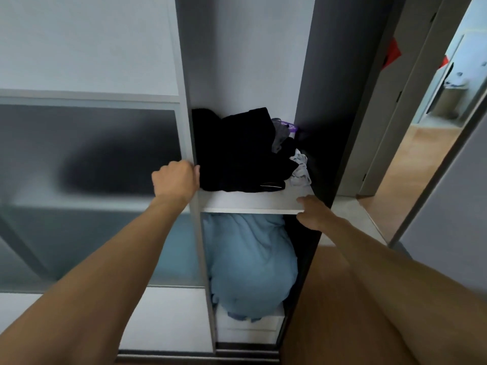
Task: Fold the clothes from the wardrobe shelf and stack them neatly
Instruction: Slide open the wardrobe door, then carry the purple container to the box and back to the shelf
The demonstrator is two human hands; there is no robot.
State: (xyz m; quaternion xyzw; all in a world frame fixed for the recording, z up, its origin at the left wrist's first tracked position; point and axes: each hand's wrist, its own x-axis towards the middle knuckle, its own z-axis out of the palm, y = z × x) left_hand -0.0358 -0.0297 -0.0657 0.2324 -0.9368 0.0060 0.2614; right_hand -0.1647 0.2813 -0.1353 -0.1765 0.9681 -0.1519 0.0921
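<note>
Left hand [176, 181] curled round door [185, 127] edge; right hand [313, 213] loose, fingers spread at shelf [250, 204] lip, holding nothing. Clothes [237, 151] heaped just beyond both. Risk: one-handed pull drags loose pile off shelf.

Both my arms are bare and stretched out ahead of me. My left hand [176, 181] is the higher one, back of it facing me, fingers curled round the edge of the sliding door [185, 127] with the thumb poking out on the right. My right hand [313, 213] sits lower, fingers loose and fairly straight, gripping nothing.
</note>
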